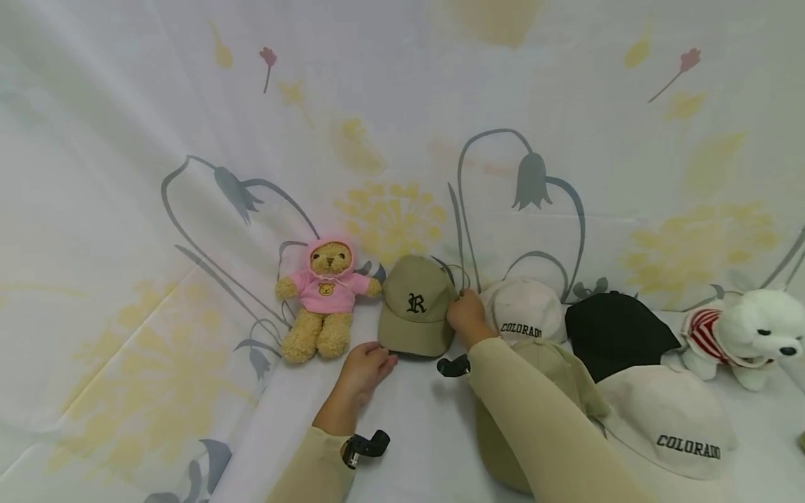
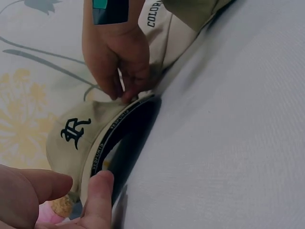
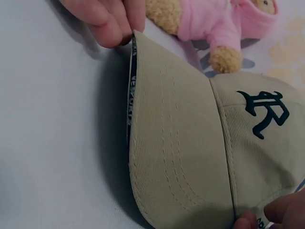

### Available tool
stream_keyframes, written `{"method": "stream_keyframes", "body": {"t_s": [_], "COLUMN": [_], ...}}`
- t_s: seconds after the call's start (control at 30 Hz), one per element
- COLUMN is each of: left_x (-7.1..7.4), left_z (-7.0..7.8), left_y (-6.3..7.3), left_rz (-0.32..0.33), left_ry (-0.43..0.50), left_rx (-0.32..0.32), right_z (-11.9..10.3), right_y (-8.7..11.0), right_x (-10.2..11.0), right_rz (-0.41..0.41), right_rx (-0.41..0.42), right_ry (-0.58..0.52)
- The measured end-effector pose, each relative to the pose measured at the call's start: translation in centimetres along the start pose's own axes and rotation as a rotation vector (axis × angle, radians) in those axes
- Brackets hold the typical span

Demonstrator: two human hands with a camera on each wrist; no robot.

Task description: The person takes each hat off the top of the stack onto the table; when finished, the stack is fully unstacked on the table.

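An olive-khaki baseball cap (image 1: 415,300) with a black letter R on its front stands against the cloth backdrop, brim toward me. My left hand (image 1: 363,374) is at the left corner of its brim, thumb above and a finger under the edge in the left wrist view. On the cap's other side, my right hand (image 1: 468,318) pinches its lower edge with thumb and fingers. Dark inner lining with printed tape shows under the brim in the left wrist view. Just left of the cap sits a teddy bear (image 1: 327,300) in a pink hoodie.
To the right are a whitish COLORADO cap (image 1: 525,311), a second khaki cap (image 1: 547,377) partly behind my right forearm, a black cap (image 1: 613,335) and another COLORADO cap (image 1: 666,419). A white plush dog (image 1: 748,335) in a striped top stands at the far right.
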State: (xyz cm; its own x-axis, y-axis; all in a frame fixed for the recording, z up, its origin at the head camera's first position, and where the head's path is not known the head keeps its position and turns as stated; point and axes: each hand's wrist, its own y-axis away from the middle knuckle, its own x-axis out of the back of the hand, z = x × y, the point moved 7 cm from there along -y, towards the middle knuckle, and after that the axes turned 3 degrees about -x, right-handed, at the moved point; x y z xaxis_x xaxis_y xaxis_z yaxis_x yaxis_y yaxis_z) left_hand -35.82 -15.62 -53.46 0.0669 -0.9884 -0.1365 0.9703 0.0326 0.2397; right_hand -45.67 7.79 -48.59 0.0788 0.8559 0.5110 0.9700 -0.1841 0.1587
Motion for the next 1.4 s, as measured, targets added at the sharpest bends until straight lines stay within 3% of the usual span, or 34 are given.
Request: {"method": "stream_keyframes", "body": {"t_s": [0.27, 0.57, 0.97, 1.4], "left_x": [-0.5, -0.7, -0.5, -0.2], "left_z": [-0.2, -0.6, -1.0, -0.1], "left_y": [-0.1, -0.3, 0.1, 2.0], "left_rz": [0.005, 0.050, 0.052, 0.056], "left_ry": [0.034, 0.068, 0.181, 0.258], "left_rx": [0.009, 0.003, 0.055, 0.107], "right_z": [0.2, 0.5, 0.5, -1.6], "right_y": [-0.5, -0.4, 0.8, 3.2], "right_x": [0.5, 0.6, 0.9, 1.9], "right_rz": [0.032, 0.056, 0.096, 0.133], "right_rx": [0.019, 0.021, 0.024, 0.092], "right_ry": [0.100, 0.091, 0.027, -0.005]}}
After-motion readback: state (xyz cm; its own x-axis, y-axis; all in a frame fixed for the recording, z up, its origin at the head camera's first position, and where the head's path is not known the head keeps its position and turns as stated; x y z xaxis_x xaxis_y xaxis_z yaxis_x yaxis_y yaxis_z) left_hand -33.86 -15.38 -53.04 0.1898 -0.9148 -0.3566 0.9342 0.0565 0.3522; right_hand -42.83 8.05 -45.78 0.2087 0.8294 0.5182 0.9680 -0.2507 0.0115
